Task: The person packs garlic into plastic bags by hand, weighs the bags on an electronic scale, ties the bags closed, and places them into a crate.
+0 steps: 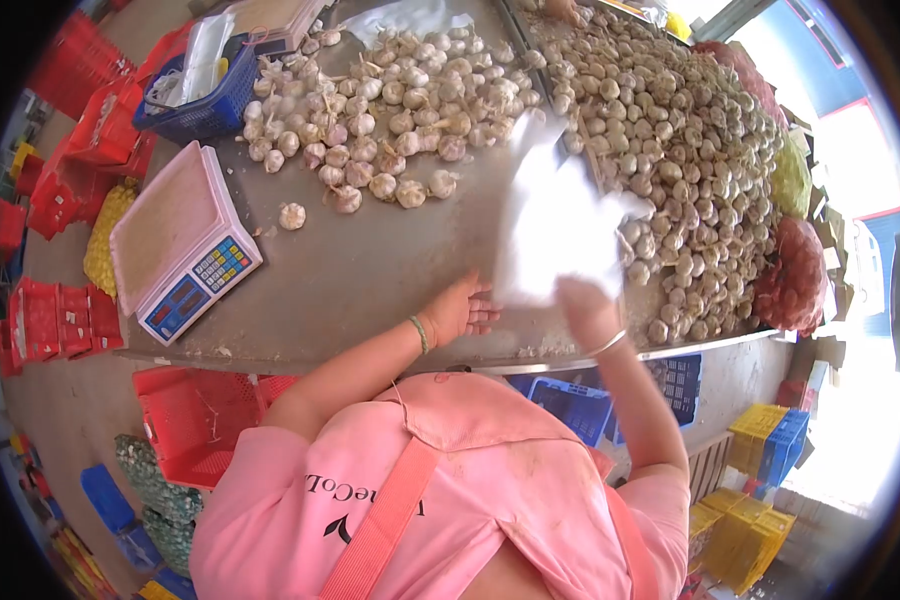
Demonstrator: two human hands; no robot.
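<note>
My right hand (587, 310) grips the near edge of a white bag (560, 230), which is blurred by motion above the table between two heaps of garlic. My left hand (458, 308) is just left of the bag, over the table's near edge, its fingers apart and nothing in them. Loose garlic bulbs (390, 110) lie spread on the table (370, 270) beyond my hands. A larger garlic pile (680, 160) fills the right side. One bulb (292, 216) sits by itself near the scale.
A digital scale (185, 240) stands on the left, with a blue basket (210, 100) behind it. Red crates (195, 420) are below and left of the table. A red net bag (792, 275) sits at the right edge. Another person's hand (562, 10) shows at the top.
</note>
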